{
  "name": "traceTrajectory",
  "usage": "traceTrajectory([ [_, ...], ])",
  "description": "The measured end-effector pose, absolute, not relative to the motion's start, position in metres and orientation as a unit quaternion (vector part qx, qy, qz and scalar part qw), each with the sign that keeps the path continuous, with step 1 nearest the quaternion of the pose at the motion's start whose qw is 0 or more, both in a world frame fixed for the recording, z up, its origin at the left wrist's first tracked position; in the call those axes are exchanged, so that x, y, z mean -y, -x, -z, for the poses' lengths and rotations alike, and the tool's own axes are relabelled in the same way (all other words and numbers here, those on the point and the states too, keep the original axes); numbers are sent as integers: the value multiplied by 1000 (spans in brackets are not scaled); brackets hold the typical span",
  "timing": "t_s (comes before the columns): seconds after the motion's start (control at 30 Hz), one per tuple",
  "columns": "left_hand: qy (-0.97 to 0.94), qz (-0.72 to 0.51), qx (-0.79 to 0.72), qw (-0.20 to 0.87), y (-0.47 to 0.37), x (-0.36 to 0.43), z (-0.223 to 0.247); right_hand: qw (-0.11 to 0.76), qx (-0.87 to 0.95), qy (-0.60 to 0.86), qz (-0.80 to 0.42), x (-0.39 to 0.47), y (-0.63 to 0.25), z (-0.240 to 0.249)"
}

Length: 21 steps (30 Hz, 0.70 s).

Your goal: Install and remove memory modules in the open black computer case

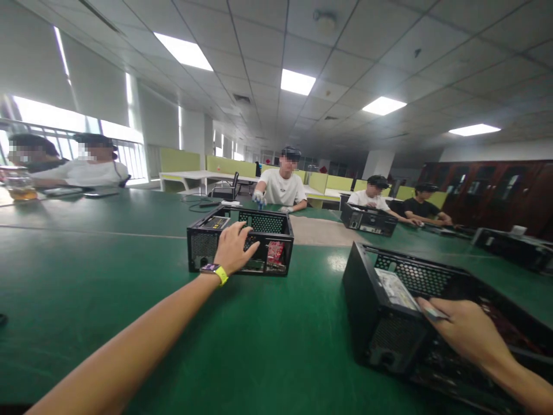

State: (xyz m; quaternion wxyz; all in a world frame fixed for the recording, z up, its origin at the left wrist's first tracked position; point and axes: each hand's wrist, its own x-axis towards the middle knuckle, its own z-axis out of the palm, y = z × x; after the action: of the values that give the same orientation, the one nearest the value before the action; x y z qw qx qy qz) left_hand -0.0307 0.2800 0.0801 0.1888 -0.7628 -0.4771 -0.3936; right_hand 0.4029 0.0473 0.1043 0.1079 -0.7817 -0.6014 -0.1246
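Observation:
Two black computer cases stand on a green table. My left hand (235, 248), with a yellow-banded watch on the wrist, has its fingers spread over the near top edge of the farther case (203, 249) and holds nothing. Inside that case a red part (275, 252) shows. The nearer case (365, 311) stands at the right, its top open, with a silver power supply (395, 288) inside. My right hand (466, 325) is closed at the near top edge of this case, beside the power supply; its fingertips are mostly hidden.
Across the green table (173, 323) sits a person (283, 185) with gloved hands behind the farther case. A beige mat (322, 230) lies beyond the two cases. Another case (369, 219) stands farther back, near more seated people. A cable (196, 203) lies at the back left.

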Motion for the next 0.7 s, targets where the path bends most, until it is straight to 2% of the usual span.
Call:
traceTrajectory([
  [0.2, 815, 427, 352, 170, -60, -215, -148, 162, 684, 705, 94, 14, -294, -98],
  [0.27, 859, 394, 294, 139, -94, -185, -171, 163, 721, 669, 79, 29, -249, -96],
  [0.33, 914, 299, 252, 106, -125, -157, -184, 101, 758, 643, 44, 40, -207, -99],
  [0.43, 954, 185, 221, 84, -155, -125, -179, -25, 820, 571, -11, 49, -172, -117],
  [0.53, 973, 81, 212, 44, -160, -110, -155, -42, 880, 473, 1, 42, -187, -141],
  [0.6, 975, 13, 223, -6, -155, -112, -137, -73, 869, 489, 7, 27, -217, -153],
  [0.7, 960, -44, 252, -109, -148, -124, -113, -184, 796, 576, -14, -6, -257, -156],
])
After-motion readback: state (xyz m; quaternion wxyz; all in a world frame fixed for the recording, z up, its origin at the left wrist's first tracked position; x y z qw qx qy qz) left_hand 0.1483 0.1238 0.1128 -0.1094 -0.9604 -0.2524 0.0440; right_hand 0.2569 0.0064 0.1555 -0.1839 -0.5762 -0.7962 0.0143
